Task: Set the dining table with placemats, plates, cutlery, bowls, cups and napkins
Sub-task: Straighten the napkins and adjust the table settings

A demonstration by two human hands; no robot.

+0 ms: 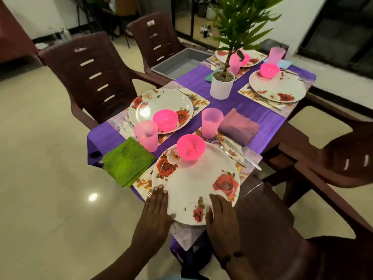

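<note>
The nearest white rose-patterned plate [193, 184] lies on a floral placemat [144, 183] and carries a pink bowl [191, 147]. My left hand [156, 209] rests flat on the plate's near-left rim, and my right hand [221, 215] holds the near-right rim, thumb on top. A green napkin [128, 161] lies left of the plate, with a pink cup [146, 135] behind it. On the right are a knife [242, 153], another pink cup [211, 122] and a purple napkin [238, 126]. Three more plates with pink bowls sit farther along the table.
A potted plant in a white pot [221, 85] stands mid-table on the purple runner [254, 112]. A grey tray [177, 63] rests at the far left edge. Brown plastic chairs [90, 77] surround the table, one close at my right.
</note>
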